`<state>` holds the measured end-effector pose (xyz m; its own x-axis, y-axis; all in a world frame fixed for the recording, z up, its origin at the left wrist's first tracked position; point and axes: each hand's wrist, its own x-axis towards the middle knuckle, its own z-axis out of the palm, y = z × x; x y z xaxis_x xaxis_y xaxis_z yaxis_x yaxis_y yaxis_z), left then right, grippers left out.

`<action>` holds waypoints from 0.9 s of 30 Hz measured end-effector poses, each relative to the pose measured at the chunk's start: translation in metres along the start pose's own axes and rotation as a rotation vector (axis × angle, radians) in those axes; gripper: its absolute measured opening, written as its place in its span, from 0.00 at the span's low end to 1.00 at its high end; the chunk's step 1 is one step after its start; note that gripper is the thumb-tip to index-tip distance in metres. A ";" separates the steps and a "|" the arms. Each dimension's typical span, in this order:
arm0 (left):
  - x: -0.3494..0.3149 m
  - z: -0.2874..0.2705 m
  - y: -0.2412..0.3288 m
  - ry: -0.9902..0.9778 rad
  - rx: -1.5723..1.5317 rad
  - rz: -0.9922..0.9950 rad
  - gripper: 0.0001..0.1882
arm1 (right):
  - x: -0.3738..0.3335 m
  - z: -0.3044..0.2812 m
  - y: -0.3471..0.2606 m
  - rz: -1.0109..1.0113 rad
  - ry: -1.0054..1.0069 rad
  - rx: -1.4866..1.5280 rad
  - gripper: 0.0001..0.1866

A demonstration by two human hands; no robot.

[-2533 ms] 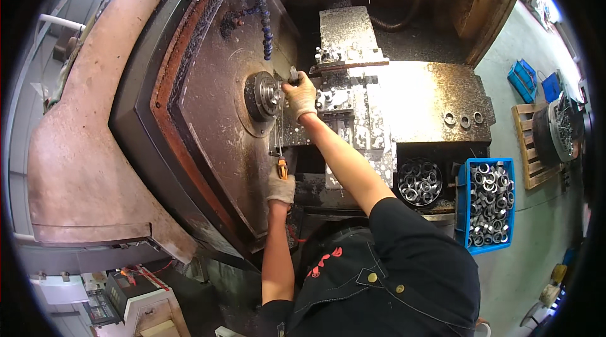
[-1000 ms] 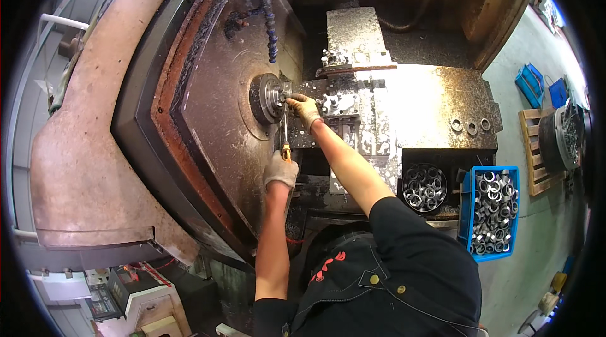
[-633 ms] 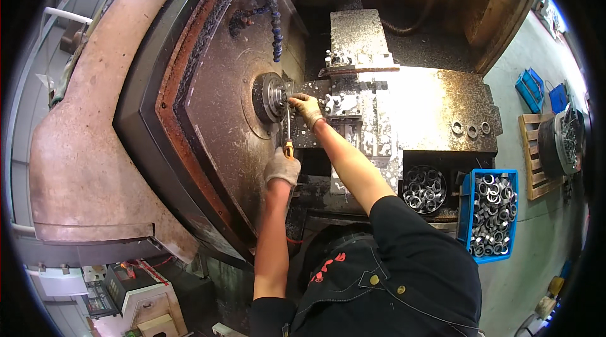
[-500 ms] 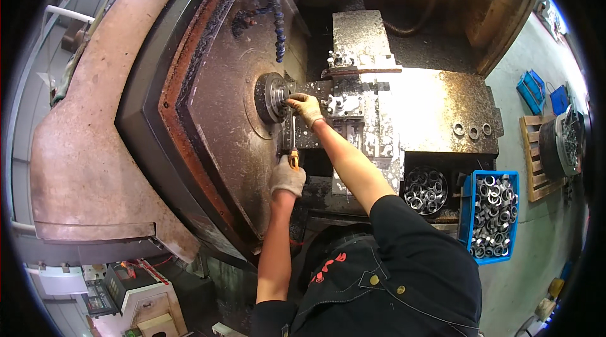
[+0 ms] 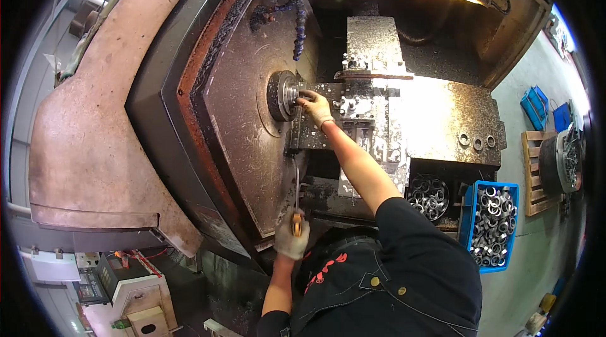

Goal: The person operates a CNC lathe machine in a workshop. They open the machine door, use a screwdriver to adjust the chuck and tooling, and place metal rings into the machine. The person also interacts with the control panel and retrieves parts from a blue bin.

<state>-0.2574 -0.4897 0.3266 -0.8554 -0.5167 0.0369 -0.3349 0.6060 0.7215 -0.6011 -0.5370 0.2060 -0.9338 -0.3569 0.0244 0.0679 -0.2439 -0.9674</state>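
Fingers of right hand (image 5: 314,106) pinching part at chuck (image 5: 282,95); left hand (image 5: 291,240) gripping hook tool (image 5: 296,195); risking cuts from chips, part slipping.

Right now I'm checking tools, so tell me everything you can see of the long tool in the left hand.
The long tool is a thin straight metal rod with a yellow-orange handle. The gloved left hand is closed round that handle, and the rod points up along the lathe's front wall toward the chuck. Its tip is too small to make out.
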 end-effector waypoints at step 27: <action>-0.123 -0.240 -0.023 0.579 -0.107 -0.149 0.16 | 0.010 -0.001 -0.033 0.277 -0.071 -0.340 0.19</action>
<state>-0.0494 -0.5851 0.4710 -0.4387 -0.8544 0.2786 -0.3676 0.4535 0.8119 -0.6129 -0.5311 0.2381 -0.8693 -0.4312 -0.2418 0.1817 0.1762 -0.9674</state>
